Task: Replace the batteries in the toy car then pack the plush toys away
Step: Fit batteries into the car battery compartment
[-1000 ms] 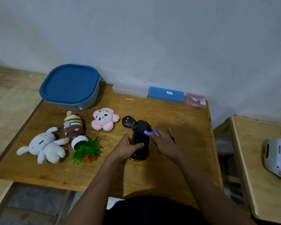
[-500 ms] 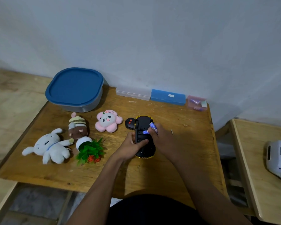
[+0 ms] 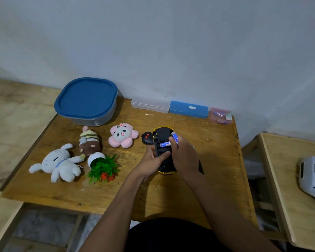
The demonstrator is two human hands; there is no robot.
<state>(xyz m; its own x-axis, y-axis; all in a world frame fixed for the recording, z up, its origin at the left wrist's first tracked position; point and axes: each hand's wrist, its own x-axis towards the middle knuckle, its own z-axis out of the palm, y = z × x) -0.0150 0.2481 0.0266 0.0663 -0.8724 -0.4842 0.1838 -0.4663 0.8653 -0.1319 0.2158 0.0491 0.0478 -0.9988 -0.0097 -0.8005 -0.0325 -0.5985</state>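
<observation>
Black underside up, the toy car (image 3: 162,134) lies on the wooden table (image 3: 171,193), right of centre. The left hand (image 3: 152,160) grips its left flank, thumb across the chassis. The right hand (image 3: 184,155) pinches blue batteries (image 3: 165,144) over the car's far half. A white plush (image 3: 60,164), a brown plush (image 3: 89,142) and a pink plush (image 3: 123,136) lie to the left.

Both forearms reach forward, hands close together. The left hand (image 3: 151,161) grips the car (image 3: 162,133); the right hand (image 3: 185,155) pinches batteries (image 3: 175,137).
</observation>
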